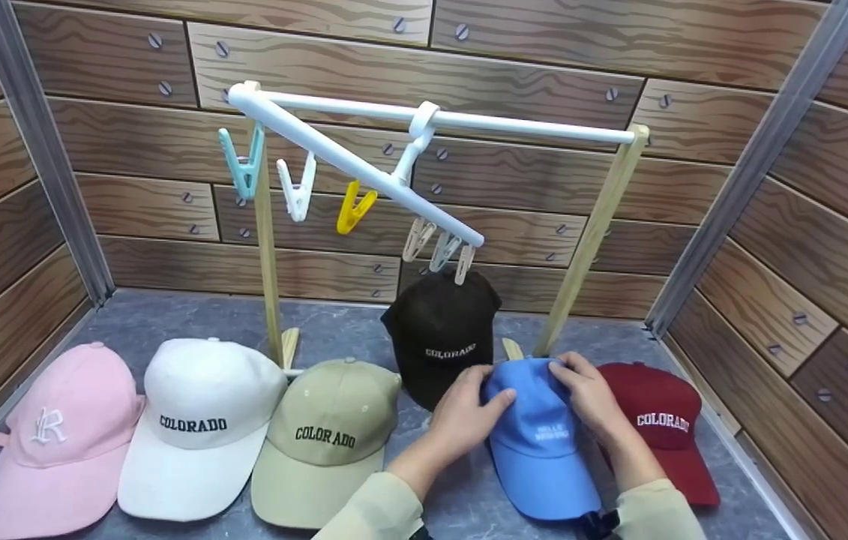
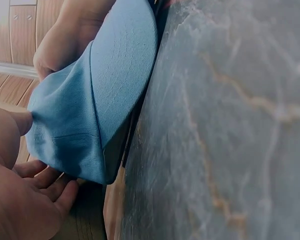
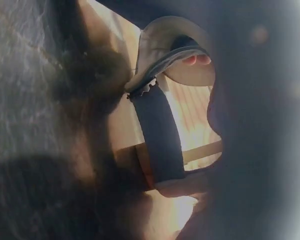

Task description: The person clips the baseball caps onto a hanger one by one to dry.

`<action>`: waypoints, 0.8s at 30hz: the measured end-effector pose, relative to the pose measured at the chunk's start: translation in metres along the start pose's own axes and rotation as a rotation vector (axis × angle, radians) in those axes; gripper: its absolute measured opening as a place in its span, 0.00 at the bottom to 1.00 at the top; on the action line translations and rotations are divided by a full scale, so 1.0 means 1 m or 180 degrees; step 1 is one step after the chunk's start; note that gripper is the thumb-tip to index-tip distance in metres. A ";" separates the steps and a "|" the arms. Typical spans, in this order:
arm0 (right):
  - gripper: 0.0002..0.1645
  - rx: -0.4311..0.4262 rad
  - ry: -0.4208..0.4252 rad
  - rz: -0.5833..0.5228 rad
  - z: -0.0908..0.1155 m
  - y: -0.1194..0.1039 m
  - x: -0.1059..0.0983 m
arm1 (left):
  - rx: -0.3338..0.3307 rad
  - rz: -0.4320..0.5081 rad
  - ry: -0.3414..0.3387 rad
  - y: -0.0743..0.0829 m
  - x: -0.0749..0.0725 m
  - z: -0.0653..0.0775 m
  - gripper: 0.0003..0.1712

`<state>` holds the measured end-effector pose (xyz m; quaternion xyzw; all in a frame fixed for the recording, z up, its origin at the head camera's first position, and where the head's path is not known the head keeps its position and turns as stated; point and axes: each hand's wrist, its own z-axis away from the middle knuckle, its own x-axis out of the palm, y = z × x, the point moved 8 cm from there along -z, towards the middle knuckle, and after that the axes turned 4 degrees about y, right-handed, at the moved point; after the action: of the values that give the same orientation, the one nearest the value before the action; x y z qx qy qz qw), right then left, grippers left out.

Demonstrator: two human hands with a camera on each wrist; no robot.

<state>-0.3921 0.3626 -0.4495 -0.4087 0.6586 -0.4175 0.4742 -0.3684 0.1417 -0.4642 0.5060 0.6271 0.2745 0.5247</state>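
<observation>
A blue baseball cap [image 1: 536,427] with small pale lettering sits at the front right, its brim toward me. My left hand [image 1: 465,412] holds the cap's left side, thumb on the crown; in the left wrist view the thumb [image 2: 22,122] presses the cloth and the fingers lie along its lower edge. My right hand [image 1: 592,394] grips the crown's top right. The right wrist view is dim and partly blocked, but shows a dark strap [image 3: 160,135]. Just behind the left hand is a black cap [image 1: 442,337], with a beige clip [image 1: 465,264] overlapping its top.
Pink [image 1: 64,442], white [image 1: 202,427] and khaki [image 1: 330,442] caps line the left; a dark red cap [image 1: 660,431] lies right. A tilted white hanger [image 1: 349,161] with several clips hangs from a white rail [image 1: 528,126] on wooden posts [image 1: 592,240].
</observation>
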 end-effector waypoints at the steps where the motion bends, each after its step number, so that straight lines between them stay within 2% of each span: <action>1: 0.11 -0.0001 -0.0015 -0.0054 0.000 -0.001 0.001 | -0.0014 0.0008 0.0013 -0.001 -0.001 0.000 0.33; 6: 0.11 0.0007 -0.0060 -0.0214 0.001 -0.003 0.005 | -0.0015 0.0091 0.0067 -0.001 -0.006 -0.002 0.27; 12: 0.09 0.0035 -0.0062 -0.0348 0.004 -0.007 0.007 | 0.0117 0.0280 0.0120 -0.001 -0.014 -0.004 0.18; 18: 0.08 0.0057 -0.0098 -0.0576 0.006 -0.011 0.010 | 0.0186 0.0403 0.0081 0.001 -0.020 -0.007 0.13; 24: 0.08 0.0169 -0.0212 -0.0908 0.006 -0.010 0.012 | 0.0151 0.0515 0.0010 0.003 -0.026 -0.009 0.10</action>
<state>-0.3869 0.3473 -0.4443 -0.4991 0.5666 -0.4841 0.4423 -0.3777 0.1206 -0.4491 0.5668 0.5914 0.3018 0.4877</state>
